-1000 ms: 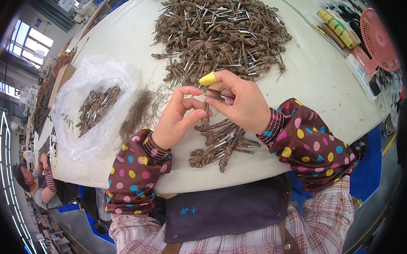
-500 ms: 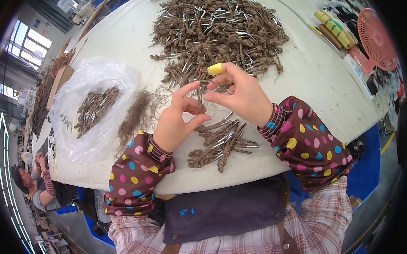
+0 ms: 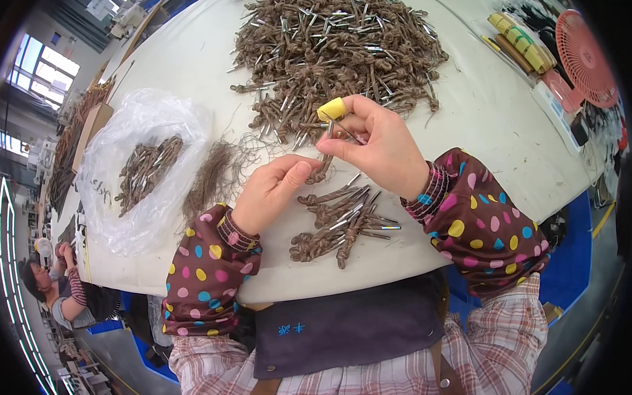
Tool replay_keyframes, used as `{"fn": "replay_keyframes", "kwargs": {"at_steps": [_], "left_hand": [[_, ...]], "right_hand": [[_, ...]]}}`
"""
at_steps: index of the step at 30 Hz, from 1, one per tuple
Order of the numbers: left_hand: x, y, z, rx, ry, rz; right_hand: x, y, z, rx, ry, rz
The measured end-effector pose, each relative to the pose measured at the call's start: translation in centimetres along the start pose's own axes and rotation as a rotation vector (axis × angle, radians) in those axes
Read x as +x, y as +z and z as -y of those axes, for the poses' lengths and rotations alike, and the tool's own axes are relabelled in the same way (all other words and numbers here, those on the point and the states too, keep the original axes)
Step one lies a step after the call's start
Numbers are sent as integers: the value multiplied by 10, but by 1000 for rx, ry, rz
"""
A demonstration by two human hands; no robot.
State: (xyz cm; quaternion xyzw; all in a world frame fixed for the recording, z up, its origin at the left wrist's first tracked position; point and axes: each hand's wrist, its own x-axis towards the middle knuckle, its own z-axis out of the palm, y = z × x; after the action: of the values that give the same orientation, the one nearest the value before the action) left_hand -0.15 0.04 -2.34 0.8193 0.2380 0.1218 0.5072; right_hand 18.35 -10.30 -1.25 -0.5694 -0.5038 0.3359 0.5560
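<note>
Head view: white tabletop (image 3: pixel 195 61), curved near edge just in front of the person's apron, bare strip open between the hands and that edge and off to the right. Big heap of knotted cords (image 3: pixel 335 45) fills the far middle. Small pile of cords (image 3: pixel 343 223) lies just below the hands. Clear plastic bag (image 3: pixel 146 171) with some cords inside sits left, a tuft of loose fibres (image 3: pixel 216 176) beside it. Pink fan (image 3: pixel 584 57) and rolls at far right rim.

Right hand (image 3: pixel 377 147), yellow finger cap (image 3: pixel 331 109) on the forefinger, fingers pressed together pinching one cord (image 3: pixel 324 163) by its metal tip. Left hand (image 3: pixel 274 189) curled, thumb and forefinger nipping the cord's lower knotted end. Cord held above the tabletop, over the small pile.

Versus half a second ago: hands sit slightly apart now, cord drawn out between them; piles unchanged.
</note>
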Motion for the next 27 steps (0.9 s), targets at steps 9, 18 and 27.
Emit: {"fn": "replay_keyframes", "kwargs": {"at_steps": [9,18,27], "left_hand": [[1,7,6,-100,65,-60],[3,5,7,-425,-28,-207],[0,-2,-4,316,288,-224]], "right_hand": [[-7,9,-2,-65,-93,-45],[2,-1,-8,78,-50,-62],[1,-5,-8,4,-73,-119]]}}
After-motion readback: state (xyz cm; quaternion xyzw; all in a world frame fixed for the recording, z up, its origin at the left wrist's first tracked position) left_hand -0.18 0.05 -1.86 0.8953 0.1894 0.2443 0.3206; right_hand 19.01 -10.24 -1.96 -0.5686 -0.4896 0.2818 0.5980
